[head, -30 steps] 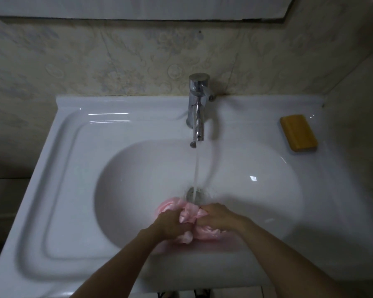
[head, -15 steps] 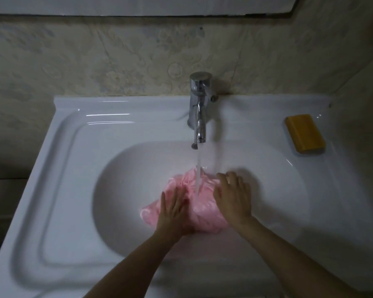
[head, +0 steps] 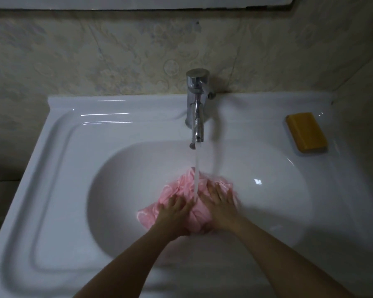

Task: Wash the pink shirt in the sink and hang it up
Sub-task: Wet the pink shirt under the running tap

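Note:
The pink shirt (head: pixel 182 186) lies bunched and wet in the bowl of the white sink (head: pixel 125 190), under the stream from the chrome tap (head: pixel 196 104). My left hand (head: pixel 173 214) presses on its left part with fingers stretched out. My right hand (head: pixel 221 203) lies flat on its right part, fingers straight and spread. Water falls onto the cloth between my two hands. The drain is hidden under the shirt.
A yellow bar of soap (head: pixel 306 131) sits on the sink's right ledge. A flat ledge (head: pixel 58 168) runs along the left of the bowl. A patterned tiled wall (head: pixel 116 50) rises behind the tap, and another wall closes in on the right.
A second ago both hands gripped the bunched shirt near the bowl's front. They then spread it out under the stream, and now press it flat, slightly nearer to me than half a second ago.

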